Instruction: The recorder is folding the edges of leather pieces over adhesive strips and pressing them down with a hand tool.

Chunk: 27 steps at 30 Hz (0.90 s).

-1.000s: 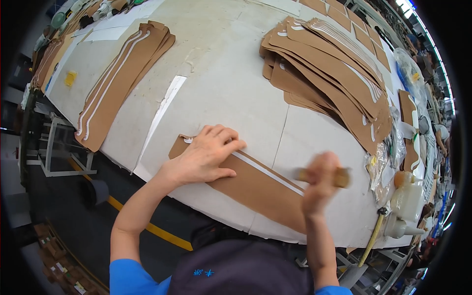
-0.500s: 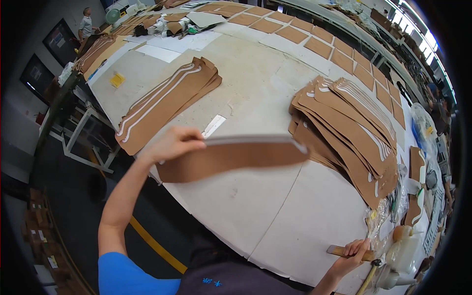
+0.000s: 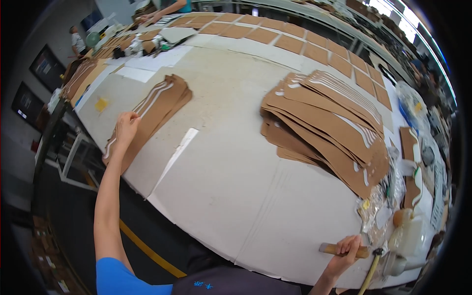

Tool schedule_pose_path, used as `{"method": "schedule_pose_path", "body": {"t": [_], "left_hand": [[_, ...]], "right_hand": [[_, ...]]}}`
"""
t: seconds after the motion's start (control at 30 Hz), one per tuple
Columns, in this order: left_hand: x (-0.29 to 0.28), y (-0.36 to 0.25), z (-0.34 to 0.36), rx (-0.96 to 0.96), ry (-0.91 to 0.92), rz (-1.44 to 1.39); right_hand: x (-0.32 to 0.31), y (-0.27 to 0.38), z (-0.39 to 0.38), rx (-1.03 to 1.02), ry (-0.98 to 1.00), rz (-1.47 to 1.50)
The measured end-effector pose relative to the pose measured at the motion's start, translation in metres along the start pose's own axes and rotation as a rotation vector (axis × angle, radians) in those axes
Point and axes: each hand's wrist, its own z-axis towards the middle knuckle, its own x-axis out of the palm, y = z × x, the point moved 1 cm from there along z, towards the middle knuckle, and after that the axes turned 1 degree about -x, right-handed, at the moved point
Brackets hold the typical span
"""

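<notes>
My left hand (image 3: 127, 128) is over the left stack of long brown panels (image 3: 156, 109), which carry white strips along one edge. Its fingers are pinched at the white-edged side of the top panel. Low on the right, my right hand (image 3: 348, 248) is closed around a short, flat tool with a wooden handle (image 3: 330, 249), held above the white table covering. The tool's blunt end points left; its exact kind does not show clearly. A larger, fanned stack of similar brown panels (image 3: 319, 115) lies on the right of the table.
A white bottle (image 3: 410, 236), crumpled clear plastic (image 3: 373, 211) and a yellow stick (image 3: 369, 273) lie by my right hand. Rows of brown rectangles (image 3: 290, 43) line the far edge. A thin white strip (image 3: 178, 153) lies mid-table. Another person's arm (image 3: 169, 10) reaches in at the far side.
My left hand has carried a brown panel from mid-table leftward onto the left stack. My right hand keeps hold of the flat tool. Another person's arm has come into view at the far side.
</notes>
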Motion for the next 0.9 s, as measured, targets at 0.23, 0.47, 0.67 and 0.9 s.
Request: {"method": "schedule_pose_path", "body": {"t": [0.23, 0.47, 0.67, 0.9], "left_hand": [[0.096, -0.399, -0.023, 0.597, 0.401, -0.635], [0.166, -0.625, -0.067, 1.071, 0.02, -0.466], [0.173, -0.664, -0.067, 1.326, 0.108, -0.091], [0.174, -0.668, -0.068, 1.384, 0.027, -0.195]], "right_hand": [[-0.006, -0.018, -0.016, 0.147, 0.189, -0.075], [-0.031, 0.013, 0.004, 0.061, 0.358, -0.356], [-0.066, 0.009, 0.06, -0.022, 0.363, -0.599], [-0.042, -0.007, 0.159, 0.323, 0.431, -0.325]]}}
